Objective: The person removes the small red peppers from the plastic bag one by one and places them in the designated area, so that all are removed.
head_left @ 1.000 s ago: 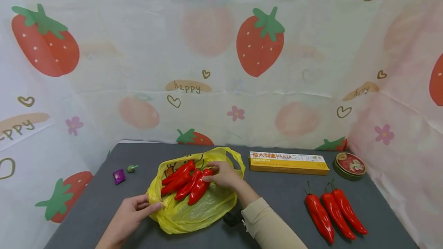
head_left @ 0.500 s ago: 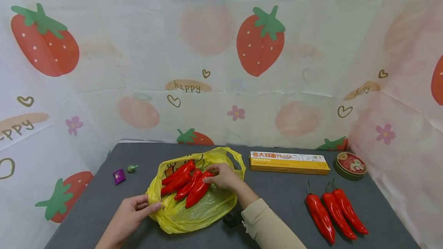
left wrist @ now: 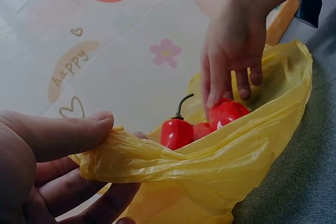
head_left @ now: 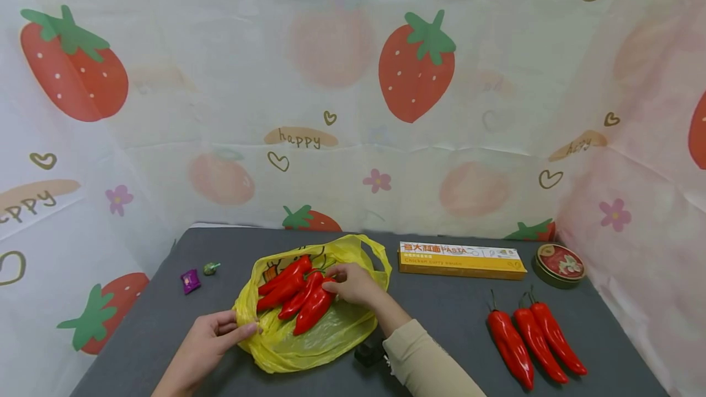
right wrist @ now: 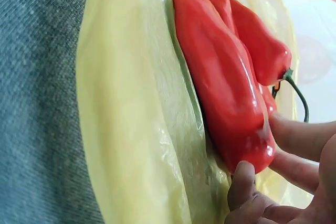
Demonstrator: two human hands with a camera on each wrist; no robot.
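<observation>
1. The grey bench (head_left: pixel 447 305) is backed by a strawberry-printed cloth (head_left: pixel 248 66).
2. On it a yellow bag (head_left: pixel 300 351) is set, its near-left rim pinched by the left hand (head_left: pixel 206 339).
3. Inside the bag, red peppers (head_left: pixel 284 283) are gathered; the front pepper (head_left: pixel 314 310) is gripped at its upper end by the right hand (head_left: pixel 355 287).
4. Right of the bag, three more peppers (head_left: pixel 537 342), a pasta box (head_left: pixel 460 268) and a round tin (head_left: pixel 559 265) are laid.
5. Left of it, a purple packet (head_left: pixel 190 281) is placed.
</observation>
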